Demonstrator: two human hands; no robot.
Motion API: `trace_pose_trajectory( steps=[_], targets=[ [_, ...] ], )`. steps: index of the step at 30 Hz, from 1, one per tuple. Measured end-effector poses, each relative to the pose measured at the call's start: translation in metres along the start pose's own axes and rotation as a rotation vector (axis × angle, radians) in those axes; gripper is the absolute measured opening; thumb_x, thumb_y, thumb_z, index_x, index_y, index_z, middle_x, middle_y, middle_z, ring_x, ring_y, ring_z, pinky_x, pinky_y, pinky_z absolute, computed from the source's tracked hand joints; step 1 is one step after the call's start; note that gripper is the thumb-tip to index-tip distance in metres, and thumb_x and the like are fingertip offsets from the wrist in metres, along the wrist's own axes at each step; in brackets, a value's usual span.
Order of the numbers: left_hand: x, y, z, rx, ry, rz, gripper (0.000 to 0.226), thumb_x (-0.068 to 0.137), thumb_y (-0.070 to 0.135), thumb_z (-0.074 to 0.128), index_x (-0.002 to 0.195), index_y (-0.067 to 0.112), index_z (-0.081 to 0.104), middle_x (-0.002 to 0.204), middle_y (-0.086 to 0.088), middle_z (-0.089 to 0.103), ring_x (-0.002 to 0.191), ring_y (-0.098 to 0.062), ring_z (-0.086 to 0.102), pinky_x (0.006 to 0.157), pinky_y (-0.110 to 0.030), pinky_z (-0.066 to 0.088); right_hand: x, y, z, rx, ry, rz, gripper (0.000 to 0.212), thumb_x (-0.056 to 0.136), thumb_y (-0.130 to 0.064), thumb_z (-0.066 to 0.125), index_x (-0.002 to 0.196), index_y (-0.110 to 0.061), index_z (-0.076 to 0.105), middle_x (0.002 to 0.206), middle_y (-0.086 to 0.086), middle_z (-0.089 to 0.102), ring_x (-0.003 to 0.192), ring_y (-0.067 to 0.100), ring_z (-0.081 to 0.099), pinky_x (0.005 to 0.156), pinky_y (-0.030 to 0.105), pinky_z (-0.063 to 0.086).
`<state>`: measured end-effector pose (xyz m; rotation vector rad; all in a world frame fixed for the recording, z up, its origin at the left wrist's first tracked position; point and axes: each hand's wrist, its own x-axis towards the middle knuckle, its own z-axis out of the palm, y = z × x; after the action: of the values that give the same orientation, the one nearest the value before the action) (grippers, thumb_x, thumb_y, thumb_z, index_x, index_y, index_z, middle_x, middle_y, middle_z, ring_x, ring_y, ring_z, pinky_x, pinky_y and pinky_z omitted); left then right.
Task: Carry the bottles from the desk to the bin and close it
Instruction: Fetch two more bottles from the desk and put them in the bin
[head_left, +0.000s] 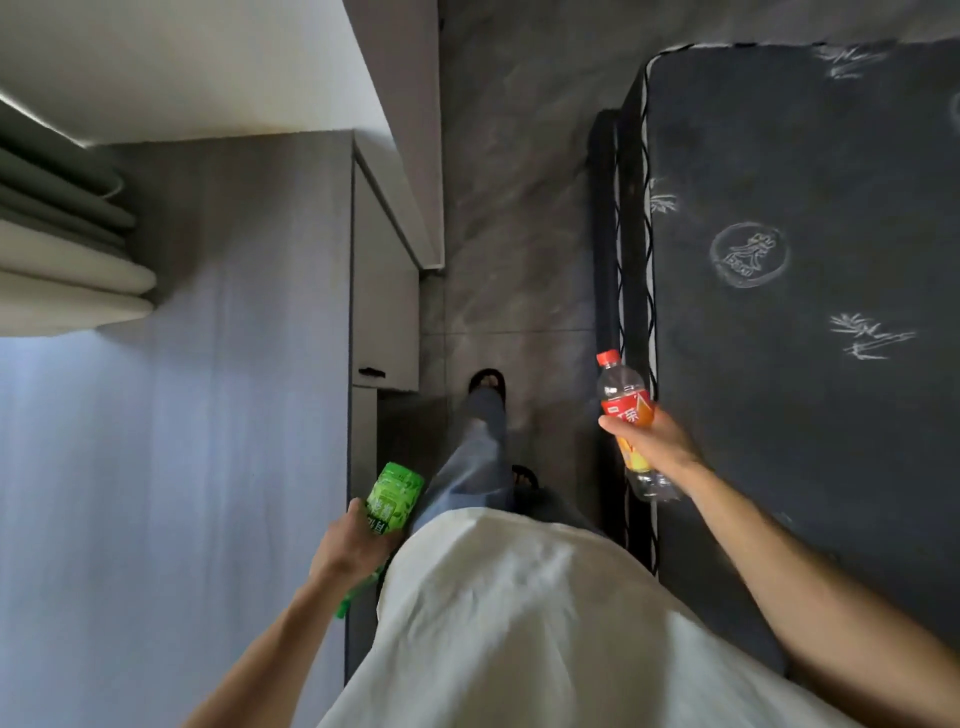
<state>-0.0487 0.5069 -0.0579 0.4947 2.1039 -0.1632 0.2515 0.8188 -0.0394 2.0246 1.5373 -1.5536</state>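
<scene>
My left hand (349, 545) is closed around a green-labelled bottle (394, 499), held low beside my left hip with its base pointing forward and its green cap end (343, 609) below my wrist. In my right hand (655, 446) is a clear bottle with a red cap and a red-orange label (623, 400), its cap pointing forward. Both bottles hang over the floor aisle in front of my body. No bin is in view.
A pale grey desk top (182, 415) fills the left side, with a drawer front (385, 312) at its edge and folded curtains (67, 249) at the far left. A dark patterned mattress (805, 260) lies along the right. A narrow grey tiled floor strip (514, 234) runs ahead between them.
</scene>
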Motion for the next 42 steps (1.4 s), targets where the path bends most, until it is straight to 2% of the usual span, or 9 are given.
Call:
trace_pose_trajectory(
  steps=[9, 12, 15, 21, 24, 29, 31, 34, 42],
  targets=[
    [0.079, 0.131, -0.11, 0.025, -0.021, 0.061, 0.073, 0.073, 0.056, 0.074, 0.128, 0.015, 0.049, 0.117, -0.017, 0.07, 0.105, -0.039, 0.067, 0.079, -0.038, 0.056, 0.041, -0.055, -0.026, 0.035, -0.011, 0.116, 0.035, 0.078, -0.039, 0.081, 0.097, -0.011, 0.072, 0.085, 0.01, 0.072, 0.074, 0.025, 0.068, 0.066, 0.034, 0.056],
    [0.103, 0.192, -0.151, 0.007, -0.026, 0.113, 0.077, 0.07, 0.053, 0.073, 0.134, 0.019, 0.048, 0.115, -0.014, 0.07, 0.1, -0.037, 0.068, 0.084, -0.043, 0.059, 0.045, -0.054, -0.035, 0.06, -0.006, 0.161, 0.039, 0.079, -0.034, 0.081, 0.104, -0.006, 0.071, 0.099, 0.021, 0.073, 0.093, 0.038, 0.069, 0.091, 0.05, 0.055],
    [0.129, 0.255, -0.188, 0.001, -0.019, 0.206, 0.075, 0.073, 0.053, 0.074, 0.134, 0.018, 0.049, 0.116, -0.012, 0.069, 0.102, -0.036, 0.068, 0.086, -0.044, 0.058, 0.055, -0.058, -0.047, 0.081, 0.017, 0.185, 0.038, 0.085, -0.033, 0.076, 0.114, -0.009, 0.068, 0.105, 0.023, 0.071, 0.101, 0.041, 0.067, 0.097, 0.057, 0.051],
    [0.17, 0.364, -0.246, -0.014, 0.015, 0.293, 0.1, 0.049, 0.07, 0.064, 0.133, 0.019, 0.048, 0.117, -0.012, 0.068, 0.104, -0.037, 0.067, 0.087, -0.046, 0.057, 0.112, -0.087, -0.087, 0.164, 0.044, 0.212, 0.004, 0.09, 0.004, 0.065, 0.087, 0.004, 0.067, 0.074, 0.02, 0.063, 0.064, 0.028, 0.06, 0.066, 0.04, 0.047],
    [0.19, 0.398, -0.265, -0.011, 0.017, 0.27, 0.107, 0.046, 0.073, 0.061, 0.138, 0.021, 0.046, 0.119, -0.011, 0.069, 0.106, -0.036, 0.067, 0.086, -0.043, 0.057, 0.15, -0.129, -0.12, 0.126, -0.019, 0.205, 0.006, 0.089, -0.002, 0.069, 0.084, 0.0, 0.066, 0.071, 0.017, 0.062, 0.062, 0.023, 0.058, 0.064, 0.033, 0.046],
    [0.215, 0.417, -0.284, -0.025, -0.018, 0.157, 0.058, 0.066, 0.053, 0.077, 0.113, 0.026, 0.057, 0.113, -0.01, 0.073, 0.099, -0.032, 0.071, 0.073, -0.031, 0.052, 0.221, -0.219, -0.171, 0.011, -0.037, 0.124, 0.012, 0.086, -0.021, 0.076, 0.088, -0.013, 0.068, 0.077, 0.006, 0.067, 0.078, 0.026, 0.064, 0.072, 0.036, 0.049],
    [0.22, 0.418, -0.289, -0.057, -0.027, 0.096, 0.066, 0.068, 0.052, 0.08, 0.121, 0.021, 0.056, 0.112, -0.012, 0.072, 0.098, -0.033, 0.071, 0.077, -0.035, 0.057, 0.251, -0.26, -0.188, -0.075, -0.024, 0.074, 0.028, 0.085, -0.033, 0.076, 0.106, -0.015, 0.069, 0.096, 0.01, 0.07, 0.095, 0.03, 0.065, 0.084, 0.039, 0.049],
    [0.225, 0.418, -0.298, -0.084, -0.036, 0.004, 0.075, 0.071, 0.049, 0.083, 0.13, 0.016, 0.053, 0.115, -0.016, 0.071, 0.102, -0.035, 0.069, 0.083, -0.039, 0.057, 0.293, -0.319, -0.21, -0.188, 0.008, 0.011, 0.04, 0.081, -0.05, 0.074, 0.105, -0.018, 0.068, 0.096, 0.009, 0.07, 0.088, 0.027, 0.064, 0.082, 0.038, 0.049],
    [0.265, 0.447, -0.342, -0.16, -0.076, -0.142, 0.069, 0.079, 0.054, 0.077, 0.129, 0.014, 0.051, 0.118, -0.018, 0.07, 0.099, -0.036, 0.069, 0.07, -0.03, 0.047, 0.392, -0.45, -0.241, -0.135, -0.03, -0.038, 0.054, 0.077, -0.053, 0.076, 0.116, -0.018, 0.064, 0.105, 0.012, 0.071, 0.1, 0.032, 0.069, 0.094, 0.053, 0.054]
  ],
)
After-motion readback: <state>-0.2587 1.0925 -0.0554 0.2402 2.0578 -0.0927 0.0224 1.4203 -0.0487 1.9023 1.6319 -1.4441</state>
